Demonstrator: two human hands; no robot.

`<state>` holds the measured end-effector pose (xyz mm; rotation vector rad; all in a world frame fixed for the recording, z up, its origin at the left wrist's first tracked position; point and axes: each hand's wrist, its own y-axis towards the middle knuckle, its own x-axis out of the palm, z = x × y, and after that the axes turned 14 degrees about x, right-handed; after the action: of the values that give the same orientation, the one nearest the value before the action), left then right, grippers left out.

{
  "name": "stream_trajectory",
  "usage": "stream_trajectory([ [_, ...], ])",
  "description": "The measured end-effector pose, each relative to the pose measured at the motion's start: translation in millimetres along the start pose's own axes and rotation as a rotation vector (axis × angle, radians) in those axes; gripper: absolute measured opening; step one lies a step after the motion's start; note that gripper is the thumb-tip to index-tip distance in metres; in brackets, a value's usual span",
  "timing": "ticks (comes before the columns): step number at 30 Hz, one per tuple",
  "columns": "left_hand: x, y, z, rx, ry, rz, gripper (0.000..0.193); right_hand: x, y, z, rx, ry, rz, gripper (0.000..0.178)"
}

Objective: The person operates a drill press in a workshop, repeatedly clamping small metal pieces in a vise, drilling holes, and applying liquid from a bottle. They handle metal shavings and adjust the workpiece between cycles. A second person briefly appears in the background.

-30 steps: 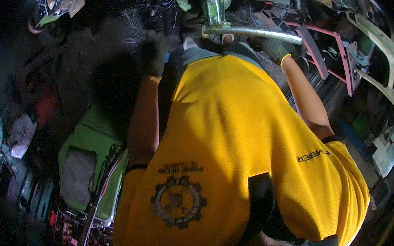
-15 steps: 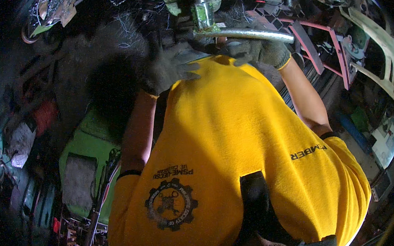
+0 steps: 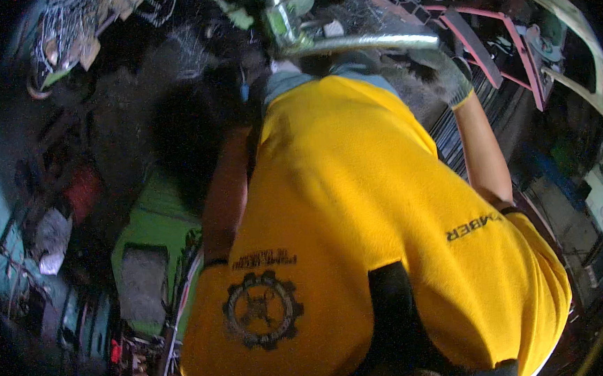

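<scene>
My right hand (image 3: 449,80), in a dark glove with a pale cuff, is out to the right of my yellow shirt (image 3: 356,163). Its fingers look stretched and loosely apart, slightly blurred, just under the right end of a shiny metal bar handle (image 3: 375,42); I cannot tell whether they touch it. The bar crosses below a green vise-like machine (image 3: 282,14) in front of my waist. On the left, my forearm (image 3: 230,186) runs up into deep shadow beside the shirt, and the fingers of my left hand are lost in the dark.
A pinkish-red metal frame (image 3: 523,61) stands at the far right, with long thin rods (image 3: 462,138) beneath it. Tangled wire (image 3: 64,47) lies at the far left. A green panel with a grey pad (image 3: 144,283) is beside my left arm.
Both hands have left the lower edge of my shirt. The right one moved outward to the right; the left dropped into shadow. The vise and bar sit slightly farther left in view.
</scene>
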<state>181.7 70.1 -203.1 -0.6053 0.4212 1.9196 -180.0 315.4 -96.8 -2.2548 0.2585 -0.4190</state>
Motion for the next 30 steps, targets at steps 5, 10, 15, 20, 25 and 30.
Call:
stream_trajectory([
  [5,-0.5,-14.0,-5.3,-0.025,-0.014,-0.008,0.033,24.3,-42.7,5.0,-0.048,1.217,-0.724,0.063],
  [10,-12.9,-6.6,-5.8,-0.063,-0.067,0.055,0.033,21.4,-35.1,4.9,-0.069,0.801,-0.185,0.068],
  [15,-75.1,0.5,-22.4,-0.104,-0.226,0.212,0.032,37.6,-45.8,-22.7,-0.22,0.882,-0.249,0.07],
  [20,-115.5,15.7,-4.9,-0.057,-0.244,0.123,0.032,56.9,-33.5,-32.0,-0.103,-0.037,0.033,0.053],
  [25,-110.8,29.3,25.7,0.046,0.006,0.436,0.033,62.5,-23.2,-26.0,-0.214,0.987,-0.264,0.046],
  [30,-106.9,48.4,59.4,-0.058,-0.18,0.673,0.037,86.4,-24.2,-27.2,-0.286,-0.629,0.557,0.048],
])
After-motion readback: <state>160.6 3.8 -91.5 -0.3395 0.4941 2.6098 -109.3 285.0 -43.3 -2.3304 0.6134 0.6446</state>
